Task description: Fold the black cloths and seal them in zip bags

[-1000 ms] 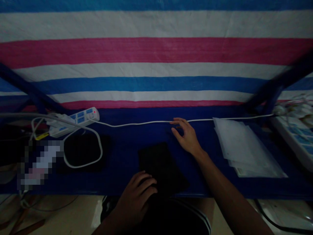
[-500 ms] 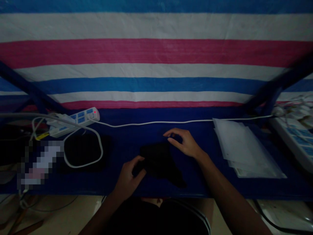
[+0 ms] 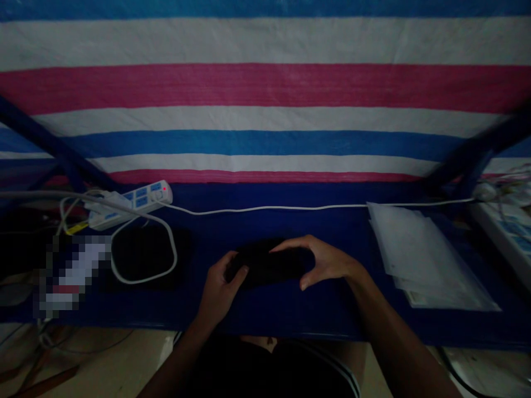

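Observation:
A black cloth-like item (image 3: pixel 269 268) lies on the dark blue table (image 3: pixel 194 309) in front of my body, bunched into a compact, long shape. My left hand (image 3: pixel 224 282) grips its left end between thumb and fingers. Around its right end curves my right hand (image 3: pixel 326 262), thumb and fingers well apart, with the fingertips resting on the item's upper side. Dim light hides the item's folds and exact outline.
On the left are a white power strip (image 3: pixel 143 200) with a red light, and a white-rimmed dark object (image 3: pixel 143 254). Clear plastic sleeves (image 3: pixel 423 254) lie right. A white cable (image 3: pixel 265 208) crosses behind. Another power strip (image 3: pixel 504 226) sits far right.
The black item's lower right part has been drawn up, making it more compact and level. My right hand has come down around its right end. My left hand still holds the left end.

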Available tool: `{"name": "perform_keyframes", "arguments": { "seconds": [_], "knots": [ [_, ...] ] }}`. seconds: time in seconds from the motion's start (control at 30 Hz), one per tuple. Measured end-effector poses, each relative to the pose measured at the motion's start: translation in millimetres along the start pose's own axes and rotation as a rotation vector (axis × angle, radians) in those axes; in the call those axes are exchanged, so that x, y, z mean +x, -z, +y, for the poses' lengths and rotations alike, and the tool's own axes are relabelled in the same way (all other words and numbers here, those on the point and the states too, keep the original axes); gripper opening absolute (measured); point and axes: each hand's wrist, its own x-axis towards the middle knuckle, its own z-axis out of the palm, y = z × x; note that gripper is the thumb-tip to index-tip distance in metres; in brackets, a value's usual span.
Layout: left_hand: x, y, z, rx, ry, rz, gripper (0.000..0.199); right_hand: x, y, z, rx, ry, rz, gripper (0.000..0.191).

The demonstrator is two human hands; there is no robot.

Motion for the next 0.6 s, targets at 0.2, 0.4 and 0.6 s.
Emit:
{"name": "perform_keyframes", "arguments": {
  "seconds": [0.2, 0.4, 0.6],
  "knots": [
    [1.8, -3.3, 4.9, -0.069, 0.049, 0.03, 0.03, 4.5, -4.9, 4.7, -0.057, -0.124, 0.087, 0.046],
    [3.5, -3.3, 6.8, -0.043, 0.054, 0.051, 0.032, 12.6, -8.7, 16.3, -0.194, -0.113, 0.234, 0.03],
    [3.5, -3.8, 5.7, 0.004, 0.018, 0.065, 0.027, 8.7, -10.0, 5.1, -0.192, -0.025, 0.15, 0.04]
  ]
}}
